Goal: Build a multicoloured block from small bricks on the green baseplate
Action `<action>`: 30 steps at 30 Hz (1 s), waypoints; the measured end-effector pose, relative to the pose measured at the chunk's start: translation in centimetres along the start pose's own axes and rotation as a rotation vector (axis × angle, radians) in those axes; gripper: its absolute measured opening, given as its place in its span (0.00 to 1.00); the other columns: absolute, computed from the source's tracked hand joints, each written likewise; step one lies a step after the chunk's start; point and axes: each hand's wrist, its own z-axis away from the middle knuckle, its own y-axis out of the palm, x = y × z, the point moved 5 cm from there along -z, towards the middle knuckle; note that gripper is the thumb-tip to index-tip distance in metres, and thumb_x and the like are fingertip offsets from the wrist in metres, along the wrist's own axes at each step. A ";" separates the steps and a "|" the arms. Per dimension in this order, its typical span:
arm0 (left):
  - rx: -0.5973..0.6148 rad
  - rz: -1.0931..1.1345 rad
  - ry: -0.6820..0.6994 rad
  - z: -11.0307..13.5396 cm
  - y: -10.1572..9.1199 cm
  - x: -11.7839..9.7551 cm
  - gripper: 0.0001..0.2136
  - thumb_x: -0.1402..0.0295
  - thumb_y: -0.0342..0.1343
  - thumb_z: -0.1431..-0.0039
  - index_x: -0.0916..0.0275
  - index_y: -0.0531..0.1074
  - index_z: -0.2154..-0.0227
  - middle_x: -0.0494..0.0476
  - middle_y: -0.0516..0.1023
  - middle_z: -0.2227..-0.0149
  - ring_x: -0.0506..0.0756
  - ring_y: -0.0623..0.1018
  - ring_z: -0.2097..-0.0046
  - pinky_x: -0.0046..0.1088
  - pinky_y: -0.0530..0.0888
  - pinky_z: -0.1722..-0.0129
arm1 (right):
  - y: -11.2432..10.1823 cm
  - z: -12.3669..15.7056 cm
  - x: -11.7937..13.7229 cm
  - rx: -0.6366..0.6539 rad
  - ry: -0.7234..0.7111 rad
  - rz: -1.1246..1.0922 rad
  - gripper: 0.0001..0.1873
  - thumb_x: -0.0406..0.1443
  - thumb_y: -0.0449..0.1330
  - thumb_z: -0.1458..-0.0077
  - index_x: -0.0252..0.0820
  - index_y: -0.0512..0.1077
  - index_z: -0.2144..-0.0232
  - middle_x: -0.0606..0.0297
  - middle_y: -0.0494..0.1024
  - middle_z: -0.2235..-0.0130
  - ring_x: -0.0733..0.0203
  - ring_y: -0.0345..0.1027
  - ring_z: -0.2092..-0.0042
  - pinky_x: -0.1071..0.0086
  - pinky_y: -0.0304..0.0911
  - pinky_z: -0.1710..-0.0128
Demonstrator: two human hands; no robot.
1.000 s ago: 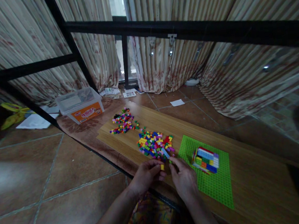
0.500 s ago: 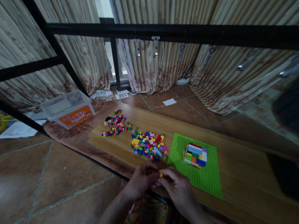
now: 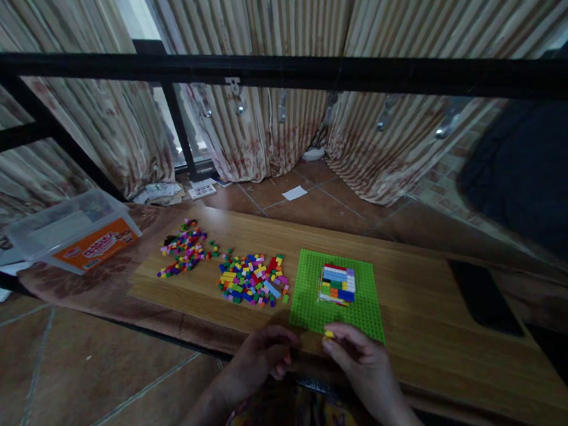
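Note:
My right hand [image 3: 361, 359] pinches a small yellow toy brick [image 3: 328, 334] between thumb and forefinger, over the near edge of the green baseplate [image 3: 301, 291]. On that plate sits a low, roughly square build of coloured bricks [image 3: 338, 285], with red, white, blue, yellow and orange pieces on top. My left hand [image 3: 258, 359] is at the table's near edge, apart from the right one, its fingers curled together. Whether something small is in them is hard to see. Beyond it lies a loose pile of mixed bricks [image 3: 253, 279].
Another pile of small bricks [image 3: 187, 247] lies farther left on the wooden table [image 3: 412, 294]. A clear plastic box with an orange label [image 3: 99, 245] stands on the brown cloth at left. A dark flat object [image 3: 483, 297] lies at right. A black metal rail [image 3: 280, 68] crosses in front of curtains.
My hands have come apart. The right one has moved over the baseplate's near edge with the yellow brick, while the left stays by the table edge. The camera view has turned right.

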 end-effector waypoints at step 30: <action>-0.471 0.071 0.197 -0.8 -2.5 0.3 0.09 0.67 0.57 0.50 0.65 0.73 0.66 0.51 0.75 0.74 0.51 0.74 0.72 0.24 0.69 0.72 | 5.4 -4.0 1.6 -0.016 -0.169 0.316 0.13 0.41 0.54 0.45 0.43 0.75 0.64 0.60 0.79 0.64 0.58 0.72 0.64 0.65 0.66 0.61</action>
